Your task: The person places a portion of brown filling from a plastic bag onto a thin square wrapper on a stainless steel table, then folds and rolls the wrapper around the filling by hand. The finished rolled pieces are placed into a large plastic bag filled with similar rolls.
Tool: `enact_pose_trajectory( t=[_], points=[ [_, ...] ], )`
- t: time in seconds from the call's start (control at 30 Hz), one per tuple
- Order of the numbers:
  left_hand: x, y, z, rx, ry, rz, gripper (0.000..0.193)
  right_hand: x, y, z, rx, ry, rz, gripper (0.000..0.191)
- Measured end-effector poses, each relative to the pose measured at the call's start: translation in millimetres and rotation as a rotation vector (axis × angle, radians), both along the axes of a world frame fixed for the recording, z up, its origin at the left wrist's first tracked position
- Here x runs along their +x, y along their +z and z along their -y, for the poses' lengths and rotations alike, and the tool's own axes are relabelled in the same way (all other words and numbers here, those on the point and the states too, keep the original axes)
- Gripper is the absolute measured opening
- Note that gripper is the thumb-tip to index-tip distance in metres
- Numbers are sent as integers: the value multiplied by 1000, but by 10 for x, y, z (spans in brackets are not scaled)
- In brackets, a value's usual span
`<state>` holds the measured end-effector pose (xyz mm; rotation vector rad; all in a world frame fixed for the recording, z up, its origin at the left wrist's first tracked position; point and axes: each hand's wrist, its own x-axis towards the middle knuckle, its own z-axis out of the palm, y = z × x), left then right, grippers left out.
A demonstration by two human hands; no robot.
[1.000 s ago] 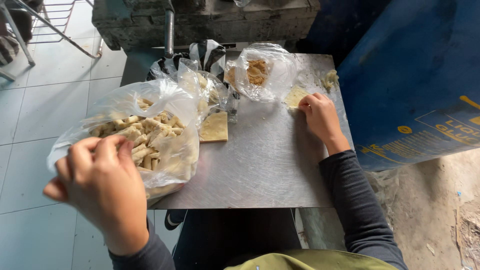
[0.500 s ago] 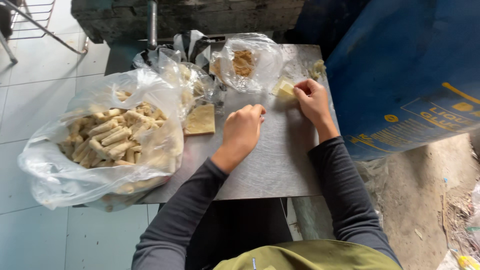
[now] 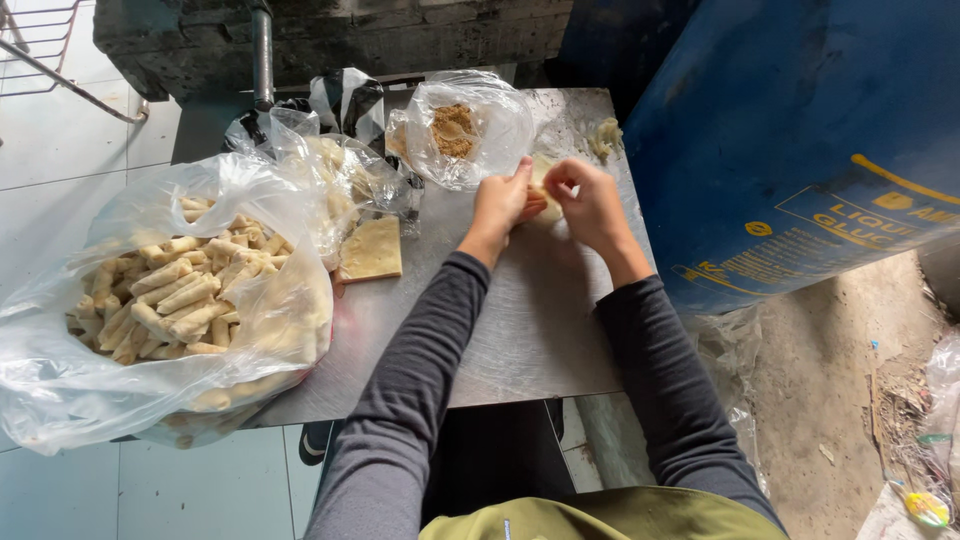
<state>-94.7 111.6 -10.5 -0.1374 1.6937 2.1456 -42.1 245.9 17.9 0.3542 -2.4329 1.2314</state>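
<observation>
Head view: left hand (image 3: pixel 503 203) and right hand (image 3: pixel 588 203) pinching a pale wrapper (image 3: pixel 543 190) on the tabletop (image 3: pixel 520 330); thin sheet likely tears if pulled unevenly.

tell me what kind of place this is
Probably a small, informal food-making spot, perhaps semi-outdoors. A metal table holds a big clear bag of finished rolls, a bag of brown filling and a stack of wrappers. A blue drum stands beside it on bare ground.
</observation>
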Motion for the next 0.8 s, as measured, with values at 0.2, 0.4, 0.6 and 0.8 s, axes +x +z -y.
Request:
enact_pose_trajectory(
  t=[0.2,0.4,0.6,0.8],
  points=[
    [129,-245,555,171,-162,48,32,200,48,224,186,121,64,13],
    [349,-329,1066,283,-364,91,32,290,-26,388,178,262,141,27],
    [397,-422,1077,246,-310,-59,37,255,-147,331,22,224,353,12],
    [421,-489,1041,267,-276,-126,37,224,-192,234,-441,349,562,10]
  ],
)
